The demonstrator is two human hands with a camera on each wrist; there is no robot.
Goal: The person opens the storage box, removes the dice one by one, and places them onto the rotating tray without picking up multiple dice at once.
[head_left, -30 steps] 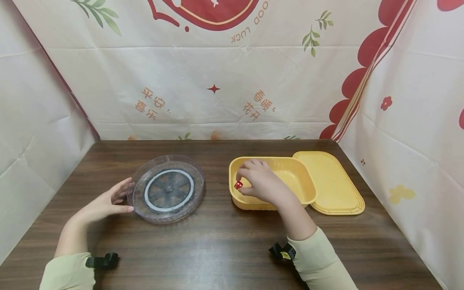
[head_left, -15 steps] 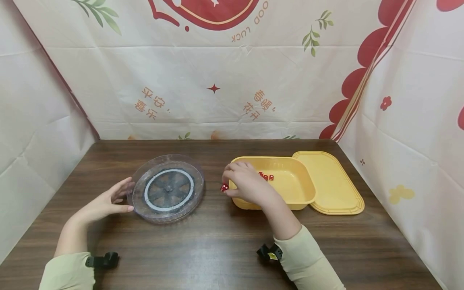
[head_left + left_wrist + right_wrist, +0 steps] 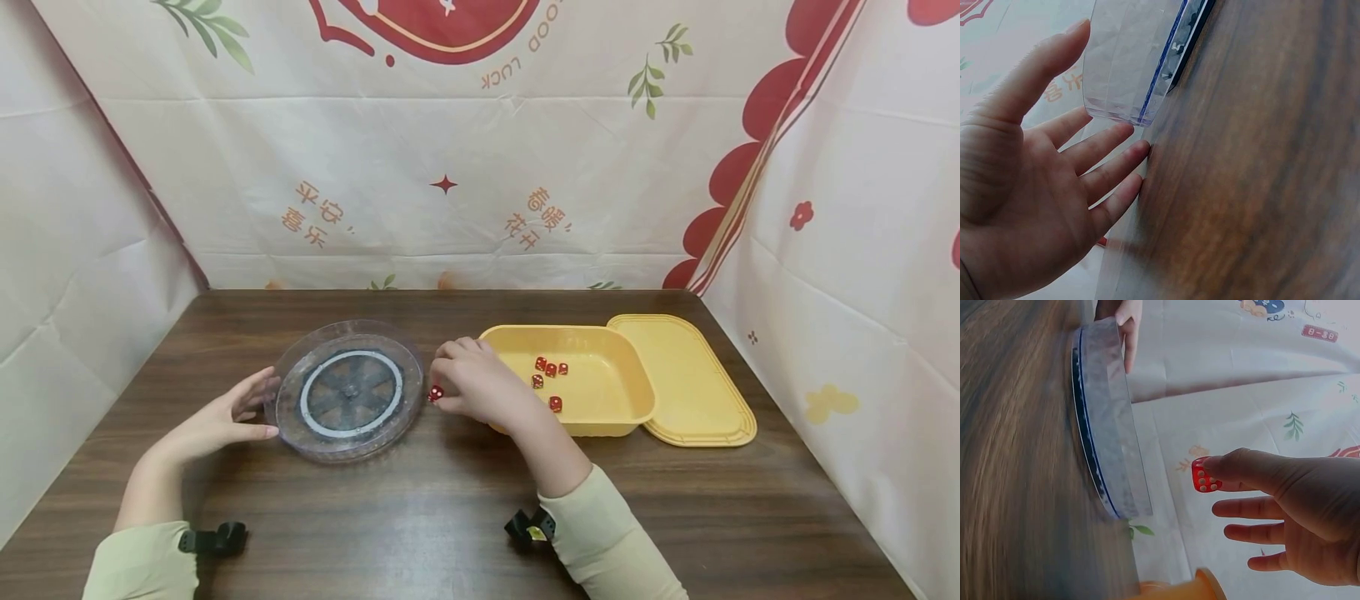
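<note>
Red die (image 3: 1202, 480): pinched in right hand (image 3: 482, 382); probably was light, hard, slick, best held across opposite faces. Left hand (image 3: 222, 421): fingers spread, touched clear tray (image 3: 350, 390). Five dice (image 3: 551, 370): lay in yellow box (image 3: 603, 385).

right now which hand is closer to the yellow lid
Right. The right hand, pinching a red die, is at the left end of the box, across it from the lid; the left hand is farther, at the left side of the clear tray.

Dish wall (image 3: 1113, 425) nr die (image 3: 1202, 480), free abv
</note>
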